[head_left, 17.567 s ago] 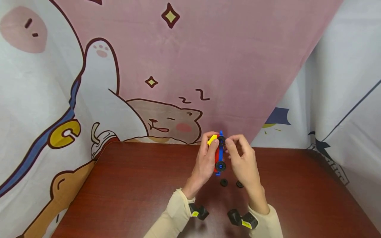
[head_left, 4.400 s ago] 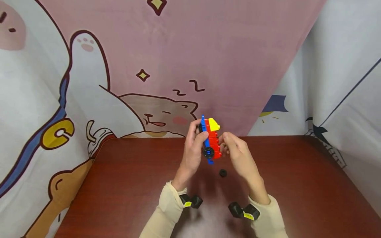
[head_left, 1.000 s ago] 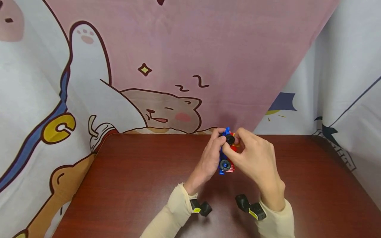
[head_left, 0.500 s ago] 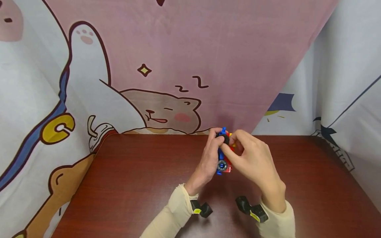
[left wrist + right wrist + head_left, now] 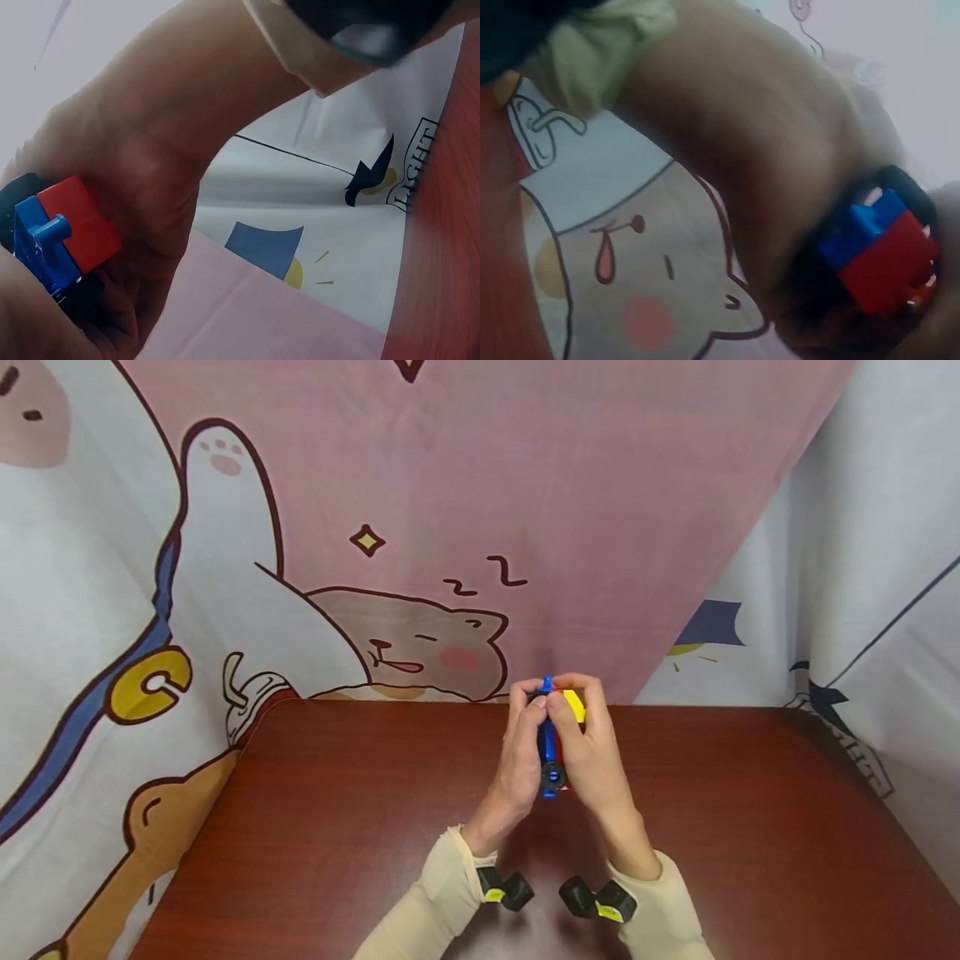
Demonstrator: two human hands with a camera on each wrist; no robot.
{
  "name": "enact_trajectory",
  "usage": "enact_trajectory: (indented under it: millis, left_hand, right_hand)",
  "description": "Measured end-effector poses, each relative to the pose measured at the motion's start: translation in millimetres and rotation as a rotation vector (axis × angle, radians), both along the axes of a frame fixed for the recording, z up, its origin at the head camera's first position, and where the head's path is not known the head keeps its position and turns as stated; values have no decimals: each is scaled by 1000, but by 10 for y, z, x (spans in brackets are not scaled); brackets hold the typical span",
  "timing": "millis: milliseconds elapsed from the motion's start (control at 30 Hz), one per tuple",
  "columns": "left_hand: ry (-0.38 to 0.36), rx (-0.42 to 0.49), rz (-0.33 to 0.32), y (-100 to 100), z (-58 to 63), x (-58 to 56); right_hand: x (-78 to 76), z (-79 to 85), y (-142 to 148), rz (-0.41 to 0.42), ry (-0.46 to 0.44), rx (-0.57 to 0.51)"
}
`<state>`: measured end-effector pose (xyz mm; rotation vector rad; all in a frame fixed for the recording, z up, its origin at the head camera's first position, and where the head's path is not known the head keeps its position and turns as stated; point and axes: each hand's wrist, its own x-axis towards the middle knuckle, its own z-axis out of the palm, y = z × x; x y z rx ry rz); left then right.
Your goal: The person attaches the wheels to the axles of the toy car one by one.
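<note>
Both hands hold a small toy car [image 5: 549, 739] built of plastic bricks, above the far part of the table. Its blue base is turned toward the head camera, red bricks sit along the right side, and a yellow sloped brick [image 5: 574, 705] shows at the far end. A black wheel [image 5: 553, 776] sits at the near end. The left hand [image 5: 517, 760] grips the car's left side; the right hand [image 5: 596, 760] grips the opposite side. Both thumbs press close together over the far wheel area, which they mostly cover. Each wrist view shows the car's blue-and-red end [image 5: 79, 225] between the palms.
The reddish-brown table [image 5: 360, 793] lies beneath the hands. A cartoon-printed cloth [image 5: 600, 527] hangs right behind its far edge and around the sides. A black camera is strapped at each wrist.
The right hand has shifted left and wrapped round the car, its thumb now beside the left thumb. Loose black tyres seen on the table earlier no longer show there.
</note>
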<state>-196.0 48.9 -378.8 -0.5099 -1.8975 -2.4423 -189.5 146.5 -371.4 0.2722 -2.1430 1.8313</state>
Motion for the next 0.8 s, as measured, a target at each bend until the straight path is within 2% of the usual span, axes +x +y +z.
enact_trajectory:
  millis: [167,433,667,800]
  left_hand:
    - [37,-1,18,0,-3,-3]
    - [116,-5,-64,-10,-9,5]
    - [149,-7,-60,-11,-14,11]
    - [139,-4,-41,-6,-17,1]
  right_hand:
    - [-9,-32,-61,-34,68,-89]
    - [6,-29,-55,-42,151,-180]
    - [19,-10,-52,-42,186,-171]
    - [19,-18,-51,-38,167,-158]
